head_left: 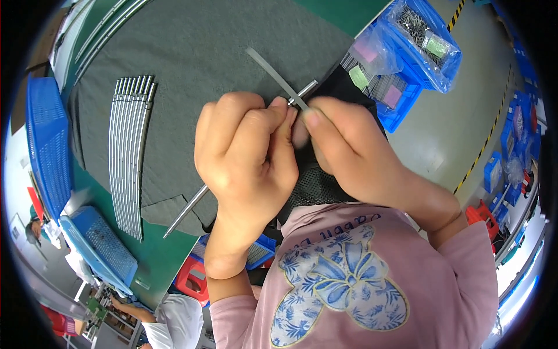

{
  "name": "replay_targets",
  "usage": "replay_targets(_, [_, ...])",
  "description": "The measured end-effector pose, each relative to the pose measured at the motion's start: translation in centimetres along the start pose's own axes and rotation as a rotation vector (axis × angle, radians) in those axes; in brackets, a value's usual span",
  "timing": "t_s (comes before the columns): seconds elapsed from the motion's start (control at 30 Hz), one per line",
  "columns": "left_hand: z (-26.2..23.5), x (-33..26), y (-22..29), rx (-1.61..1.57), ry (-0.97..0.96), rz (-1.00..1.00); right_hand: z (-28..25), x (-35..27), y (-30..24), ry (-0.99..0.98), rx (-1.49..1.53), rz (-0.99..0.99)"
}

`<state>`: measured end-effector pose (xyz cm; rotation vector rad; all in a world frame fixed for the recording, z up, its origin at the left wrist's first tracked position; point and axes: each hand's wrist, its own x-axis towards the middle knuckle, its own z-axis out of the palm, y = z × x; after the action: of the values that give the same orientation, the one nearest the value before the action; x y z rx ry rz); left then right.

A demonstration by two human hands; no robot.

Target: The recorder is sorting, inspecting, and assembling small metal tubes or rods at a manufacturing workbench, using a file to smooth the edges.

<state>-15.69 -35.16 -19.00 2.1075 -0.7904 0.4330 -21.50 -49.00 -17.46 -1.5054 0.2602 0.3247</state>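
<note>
Shiny smooth metal rods (132,154) lie on matt grey felt-like mat (197,58).

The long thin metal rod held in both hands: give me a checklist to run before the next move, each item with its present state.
1. Left hand grips the long thin metal rod: ok, fist closed round it.
2. Right hand pinches at the flat grey strip: ok, fingertips meet there.
3. Strip seated on the rod: cannot tell, fingers hide the joint.
4. Rod's lower end over the dark grey felt mat: ok.
5. Row of finished metal rods lies apart from the hands: ok, on the mat's left.
6. Blue plastic bin of bagged small parts nearby: ok, upper right.
</note>
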Motion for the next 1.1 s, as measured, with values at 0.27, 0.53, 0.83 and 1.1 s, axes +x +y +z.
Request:
replay_targets(0.27, [0.1,-0.1,0.0,0.010,-0.011,-0.013,0.0,1.2,-0.2,0.052,-0.098,-0.073])
replay_targets(0.53, [0.0,0.0,0.0,0.026,-0.015,-0.004,-0.2,1.5,0.0,0.014,-0.060,-0.021])
replay_targets(0.83, [0.1,0.1,0.0,0.019,-0.021,-0.025,-0.1,1.0,0.6,0.009,-0.036,-0.100])
replay_targets(1.1, [0.0,-0.2,0.2,0.031,-0.020,-0.012,0.1,1.0,0.3,0.011,-0.020,-0.065])
